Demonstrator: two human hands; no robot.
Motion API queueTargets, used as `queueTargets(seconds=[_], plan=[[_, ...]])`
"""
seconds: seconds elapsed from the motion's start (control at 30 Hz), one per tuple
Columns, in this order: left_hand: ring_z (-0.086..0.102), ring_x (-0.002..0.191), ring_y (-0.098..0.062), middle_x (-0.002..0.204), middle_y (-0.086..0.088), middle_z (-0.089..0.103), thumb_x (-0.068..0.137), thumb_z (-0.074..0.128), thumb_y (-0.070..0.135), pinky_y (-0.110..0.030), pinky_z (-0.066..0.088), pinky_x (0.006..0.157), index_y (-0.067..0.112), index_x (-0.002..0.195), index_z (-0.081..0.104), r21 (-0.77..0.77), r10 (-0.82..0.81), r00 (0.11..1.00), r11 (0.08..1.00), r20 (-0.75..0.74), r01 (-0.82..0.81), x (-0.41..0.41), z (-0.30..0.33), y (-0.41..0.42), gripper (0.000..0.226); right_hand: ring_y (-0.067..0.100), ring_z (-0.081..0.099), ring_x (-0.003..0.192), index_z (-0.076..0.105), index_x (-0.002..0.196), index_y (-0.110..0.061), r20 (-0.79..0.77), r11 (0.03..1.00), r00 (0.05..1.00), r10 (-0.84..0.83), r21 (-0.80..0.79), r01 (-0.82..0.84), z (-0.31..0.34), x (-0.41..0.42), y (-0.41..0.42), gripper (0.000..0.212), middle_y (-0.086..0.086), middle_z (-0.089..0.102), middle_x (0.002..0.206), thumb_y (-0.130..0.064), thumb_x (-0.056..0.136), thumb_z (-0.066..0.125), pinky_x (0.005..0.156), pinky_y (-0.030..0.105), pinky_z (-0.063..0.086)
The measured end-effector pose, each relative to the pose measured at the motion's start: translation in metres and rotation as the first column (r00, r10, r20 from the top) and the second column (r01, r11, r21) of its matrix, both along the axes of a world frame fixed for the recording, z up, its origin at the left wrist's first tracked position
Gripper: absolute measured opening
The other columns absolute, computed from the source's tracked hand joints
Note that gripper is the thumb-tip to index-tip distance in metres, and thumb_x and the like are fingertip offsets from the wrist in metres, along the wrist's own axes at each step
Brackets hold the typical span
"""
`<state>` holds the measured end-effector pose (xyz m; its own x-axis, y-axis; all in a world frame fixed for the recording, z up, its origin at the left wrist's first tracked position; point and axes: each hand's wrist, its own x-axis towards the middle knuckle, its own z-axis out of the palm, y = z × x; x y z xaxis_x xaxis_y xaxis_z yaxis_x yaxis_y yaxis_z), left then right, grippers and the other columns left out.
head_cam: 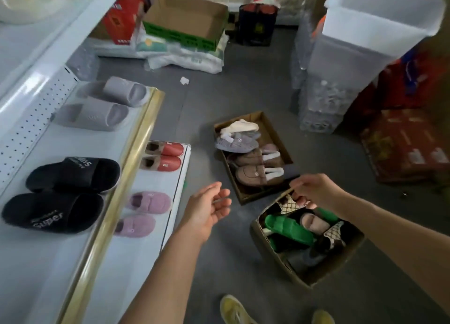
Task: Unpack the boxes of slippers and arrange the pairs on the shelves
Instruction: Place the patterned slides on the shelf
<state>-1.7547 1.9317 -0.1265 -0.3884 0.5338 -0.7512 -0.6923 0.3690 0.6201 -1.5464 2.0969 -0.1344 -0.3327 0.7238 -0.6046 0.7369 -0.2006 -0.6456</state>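
**Slippers wait in two boxes on the floor**

Right hand (314, 189) reaches down to the near box (323, 275) on the floor. Its fingers (300, 198) curl and pinch the top edge of a patterned slipper (289, 204) at the far corner of that box. The left hand (209, 208) floats beside it, palm up, fingers loose and holding nothing.

The near box is packed full. A green slipper (287, 228) lies across the middle, with its long side running from upper left to lower right. A second patterned slipper (334, 233) sits near the right side. They lie every which way, so I cannot tell where each toe points.

The far box (267, 126) lies just behind it. Two brown fuzzy slippers (253, 175) lie side by side there, long sides running left to right. A grey slipper (236, 143) lies above them.

I think these slippers are light and soft. They will bend if squeezed, and they will not break. Pinching the heel edge or the top strap should work well, and one hand can likely carry one. The green slipper looks smooth and rubbery, so it may slide more than the fuzzy ones.

On the upper shelf (136, 138), black slippers (60, 194) and grey slides (104, 104) stand in pairs. On the lower shelf (175, 177), red slippers (163, 156) and pink slippers (143, 212) lie in pairs too, toes to the right.
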Motion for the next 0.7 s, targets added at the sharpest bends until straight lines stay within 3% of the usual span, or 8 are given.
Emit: queueTargets(seconds=[0.1,0.2,0.27,0.37,0.5,0.7], plan=[[0.062,0.066,-0.017,0.086,-0.006,0.068,0.097,0.057,0.016,-0.026,0.052,0.055,0.016,0.108,0.061,-0.016,-0.01,0.999,1.0,0.035,0.011,0.024,-0.025,0.01,0.012,0.024,0.06,0.061,0.067,0.093,-0.005,0.011,0.996,0.998,-0.066,-0.067,0.067,-0.023,0.028,0.011,0.016,0.013,0.066,0.077,-0.002,0.094,0.051,0.05,0.027,0.041],[0.061,0.068,-0.018,0.086,-0.006,0.067,0.098,0.057,0.015,-0.029,0.05,0.061,0.015,0.107,0.062,-0.053,0.0,0.998,0.999,0.058,0.003,0.048,-0.053,0.019,0.011,0.025,0.058,0.062,0.064,0.101,0.003,-0.053,0.96,0.967,-0.25,-0.146,0.24,-0.042,0.053,0.025,0.015,0.02,0.062,0.083,-0.005,0.096,0.051,0.056,0.031,0.044],[0.061,0.069,-0.018,0.085,-0.005,0.068,0.098,0.055,0.015,-0.03,0.05,0.063,0.015,0.107,0.063,-0.078,0.007,0.998,0.997,0.058,-0.002,0.067,-0.076,0.029,0.012,0.025,0.059,0.064,0.062,0.104,-0.001,-0.08,0.909,0.918,-0.388,-0.196,0.367,-0.058,0.072,0.037,0.013,0.018,0.064,0.083,-0.005,0.096,0.053,0.059,0.032,0.048],[0.062,0.07,-0.018,0.086,-0.006,0.068,0.099,0.053,0.013,-0.031,0.05,0.065,0.016,0.105,0.063,-0.128,0.017,0.998,0.992,0.065,-0.008,0.102,-0.114,0.047,0.012,0.024,0.061,0.058,0.063,0.1,-0.004,-0.058,0.839,0.859,-0.509,-0.255,0.48,-0.095,0.108,0.055,0.01,0.019,0.064,0.082,-0.004,0.096,0.054,0.051,0.028,0.051],[0.063,0.073,-0.02,0.086,-0.007,0.069,0.1,0.051,0.012,-0.033,0.052,0.07,0.015,0.107,0.063,-0.196,0.047,0.993,0.98,0.11,-0.024,0.162,-0.163,0.073,0.014,0.024,0.058,0.061,0.064,0.093,-0.005,0.035,0.808,0.855,-0.518,-0.309,0.502,-0.154,0.166,0.077,0.009,0.016,0.064,0.078,-0.011,0.094,0.058,0.059,0.032,0.048],[0.064,0.081,-0.023,0.095,-0.011,0.07,0.1,0.052,0.012,-0.037,0.053,0.076,0.011,0.118,0.063,-0.31,0.121,0.976,0.949,0.181,-0.06,0.246,-0.25,0.117,0.021,0.023,0.055,0.061,0.063,0.105,-0.003,0.153,0.748,0.843,-0.515,-0.4,0.53,-0.252,0.25,0.11,0.014,0.014,0.063,0.077,-0.009,0.097,0.053,0.054,0.029,0.047]])
